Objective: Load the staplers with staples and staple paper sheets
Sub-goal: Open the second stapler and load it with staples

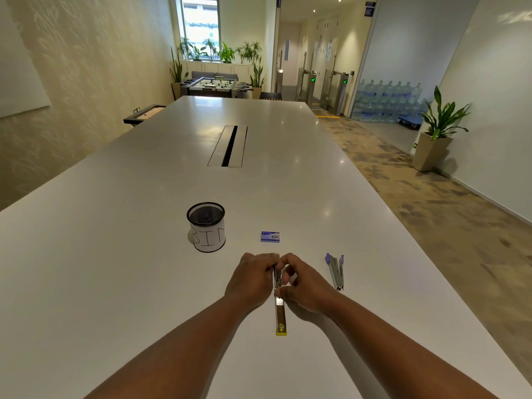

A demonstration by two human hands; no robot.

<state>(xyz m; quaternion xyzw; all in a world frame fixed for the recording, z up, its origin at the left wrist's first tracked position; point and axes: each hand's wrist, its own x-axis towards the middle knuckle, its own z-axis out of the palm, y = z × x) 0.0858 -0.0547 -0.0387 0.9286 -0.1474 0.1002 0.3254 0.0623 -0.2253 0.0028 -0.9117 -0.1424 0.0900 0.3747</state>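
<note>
Yellow-tipped stapler [279,309] lies opened out at lower centre of the white tabletop [115,254], left hand [250,279] and right hand [306,283] both gripping its far end. Right of them lies a blue stapler [336,272]; above, a staple box [270,237] and mesh cup [206,226].

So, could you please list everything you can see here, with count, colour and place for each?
Table: one, white, fills the foreground.
Mesh cup: one, black with a white "BIN" label, left of centre.
Staple box: one, blue, just beyond the hands.
Yellow stapler: one, metal with a yellow end, opened flat, between the hands.
Purple stapler: one, metal with purple ends, opened, to the right.
Cable slot: one, dark, mid-table.
Foosball table: one, far end.
Potted plant: one, green, right wall; more by the window.
Water bottles: stacked, blue, behind glass.
Left hand, right hand: both on the yellow stapler.
</note>
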